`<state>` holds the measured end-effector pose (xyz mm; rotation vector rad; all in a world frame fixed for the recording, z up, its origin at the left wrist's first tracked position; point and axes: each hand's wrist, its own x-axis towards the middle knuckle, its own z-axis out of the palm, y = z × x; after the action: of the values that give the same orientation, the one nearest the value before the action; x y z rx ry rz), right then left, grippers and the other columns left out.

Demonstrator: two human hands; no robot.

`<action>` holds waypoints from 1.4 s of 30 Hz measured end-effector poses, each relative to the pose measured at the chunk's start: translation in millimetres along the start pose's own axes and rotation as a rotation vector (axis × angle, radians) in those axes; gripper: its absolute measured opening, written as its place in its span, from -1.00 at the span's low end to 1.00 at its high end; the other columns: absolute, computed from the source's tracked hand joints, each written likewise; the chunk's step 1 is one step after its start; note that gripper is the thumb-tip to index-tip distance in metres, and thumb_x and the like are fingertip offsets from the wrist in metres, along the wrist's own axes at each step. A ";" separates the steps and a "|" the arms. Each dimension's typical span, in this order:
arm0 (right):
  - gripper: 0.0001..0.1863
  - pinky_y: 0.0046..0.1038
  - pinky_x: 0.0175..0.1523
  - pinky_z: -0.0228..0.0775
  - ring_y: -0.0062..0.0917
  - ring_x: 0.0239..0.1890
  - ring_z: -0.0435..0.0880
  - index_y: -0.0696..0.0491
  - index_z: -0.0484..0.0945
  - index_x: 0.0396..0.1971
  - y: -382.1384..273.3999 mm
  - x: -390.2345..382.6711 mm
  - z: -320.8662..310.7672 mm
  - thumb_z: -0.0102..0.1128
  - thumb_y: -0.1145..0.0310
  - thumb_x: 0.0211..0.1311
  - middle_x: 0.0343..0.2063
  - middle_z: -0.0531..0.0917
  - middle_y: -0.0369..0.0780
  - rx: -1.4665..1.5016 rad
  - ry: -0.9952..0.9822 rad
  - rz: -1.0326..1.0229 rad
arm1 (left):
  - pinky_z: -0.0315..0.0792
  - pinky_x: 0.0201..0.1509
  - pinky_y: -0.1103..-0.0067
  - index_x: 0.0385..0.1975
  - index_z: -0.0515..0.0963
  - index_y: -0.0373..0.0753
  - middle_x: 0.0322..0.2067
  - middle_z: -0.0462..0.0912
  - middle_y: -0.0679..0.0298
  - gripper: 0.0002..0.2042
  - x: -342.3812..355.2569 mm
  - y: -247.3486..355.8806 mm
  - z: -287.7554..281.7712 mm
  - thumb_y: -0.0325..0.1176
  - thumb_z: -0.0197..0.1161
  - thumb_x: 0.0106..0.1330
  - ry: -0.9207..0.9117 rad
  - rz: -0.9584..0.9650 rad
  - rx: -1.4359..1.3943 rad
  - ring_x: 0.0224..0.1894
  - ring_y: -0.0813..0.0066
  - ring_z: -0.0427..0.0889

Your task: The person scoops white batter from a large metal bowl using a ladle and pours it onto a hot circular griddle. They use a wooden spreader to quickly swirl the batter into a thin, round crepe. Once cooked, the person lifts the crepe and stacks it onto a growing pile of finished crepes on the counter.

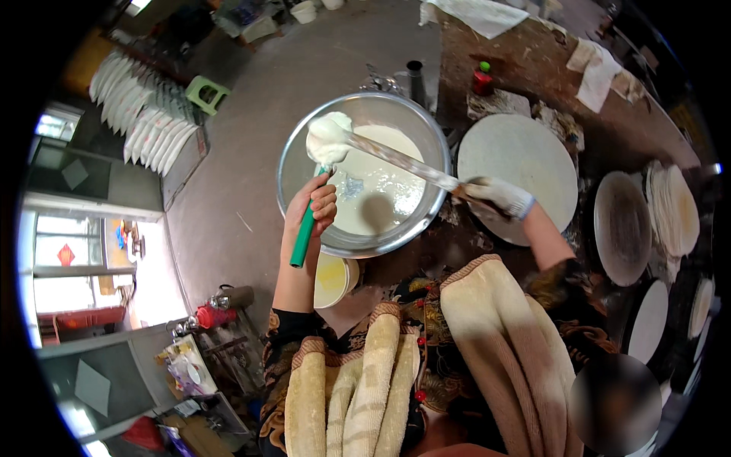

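A wide metal basin (288, 171) in front of me holds creamy white batter (392, 209). My right hand (495, 196), in a whitish glove, is closed on the far end of a long batter-smeared wooden handle (400, 160). It slants left over the basin to a head (327, 135) thickly coated in white batter, its shape hidden. My bare left hand (316, 204) is wrapped round a green-handled tool (303, 238) at the basin's left side. That tool's upper end meets the coated head; its working part is mostly covered by batter.
Right of the basin lies a large round pale plate (518, 171), with more round plates (623, 228) beyond it. A red bottle (483, 79) stands on the brown worktop (525, 57). A pale bucket (333, 280) is below the basin. White sacks (160, 137) and a green stool (207, 94) are at left.
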<state>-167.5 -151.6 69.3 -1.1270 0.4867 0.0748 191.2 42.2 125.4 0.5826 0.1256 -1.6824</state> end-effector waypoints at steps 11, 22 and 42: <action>-0.50 -0.30 -0.05 0.47 -0.23 -0.18 0.63 0.02 0.60 0.03 45.2 -174.8 4.1 0.26 0.08 0.10 -0.27 0.64 -0.04 -1.000 1.140 -0.057 | 0.12 -0.85 0.73 -0.13 0.40 -0.13 -0.77 0.20 0.50 -0.91 117.5 -85.0 53.5 -0.41 -0.01 0.45 0.008 -0.374 0.400 -0.83 0.71 0.18; -0.60 -0.53 -0.40 0.42 -0.56 -0.50 0.58 0.16 0.52 -0.02 263.7 -413.1 54.4 0.01 0.14 0.39 -0.39 0.66 -0.20 0.464 1.697 -0.206 | 0.10 -0.89 0.72 -0.03 0.36 -0.14 -0.77 0.23 0.47 -0.84 195.3 -370.5 247.9 -0.40 0.00 0.45 -0.475 -0.356 0.946 -0.87 0.69 0.19; -0.40 -0.59 -0.30 0.44 -0.64 -0.40 0.62 0.11 0.49 0.14 338.5 -473.5 -83.5 0.15 -0.02 0.26 -0.35 0.69 -0.20 0.575 1.782 -0.097 | 0.19 -0.79 0.65 -0.11 0.43 -0.13 -0.72 0.39 0.41 -0.83 408.5 -724.9 262.8 -0.32 0.14 0.35 -0.442 -0.352 1.558 -0.80 0.65 0.32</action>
<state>-719.6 10.5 -51.7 -0.3658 1.8560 -1.1787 -610.6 -278.1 -0.7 1.3073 -1.5998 -1.9672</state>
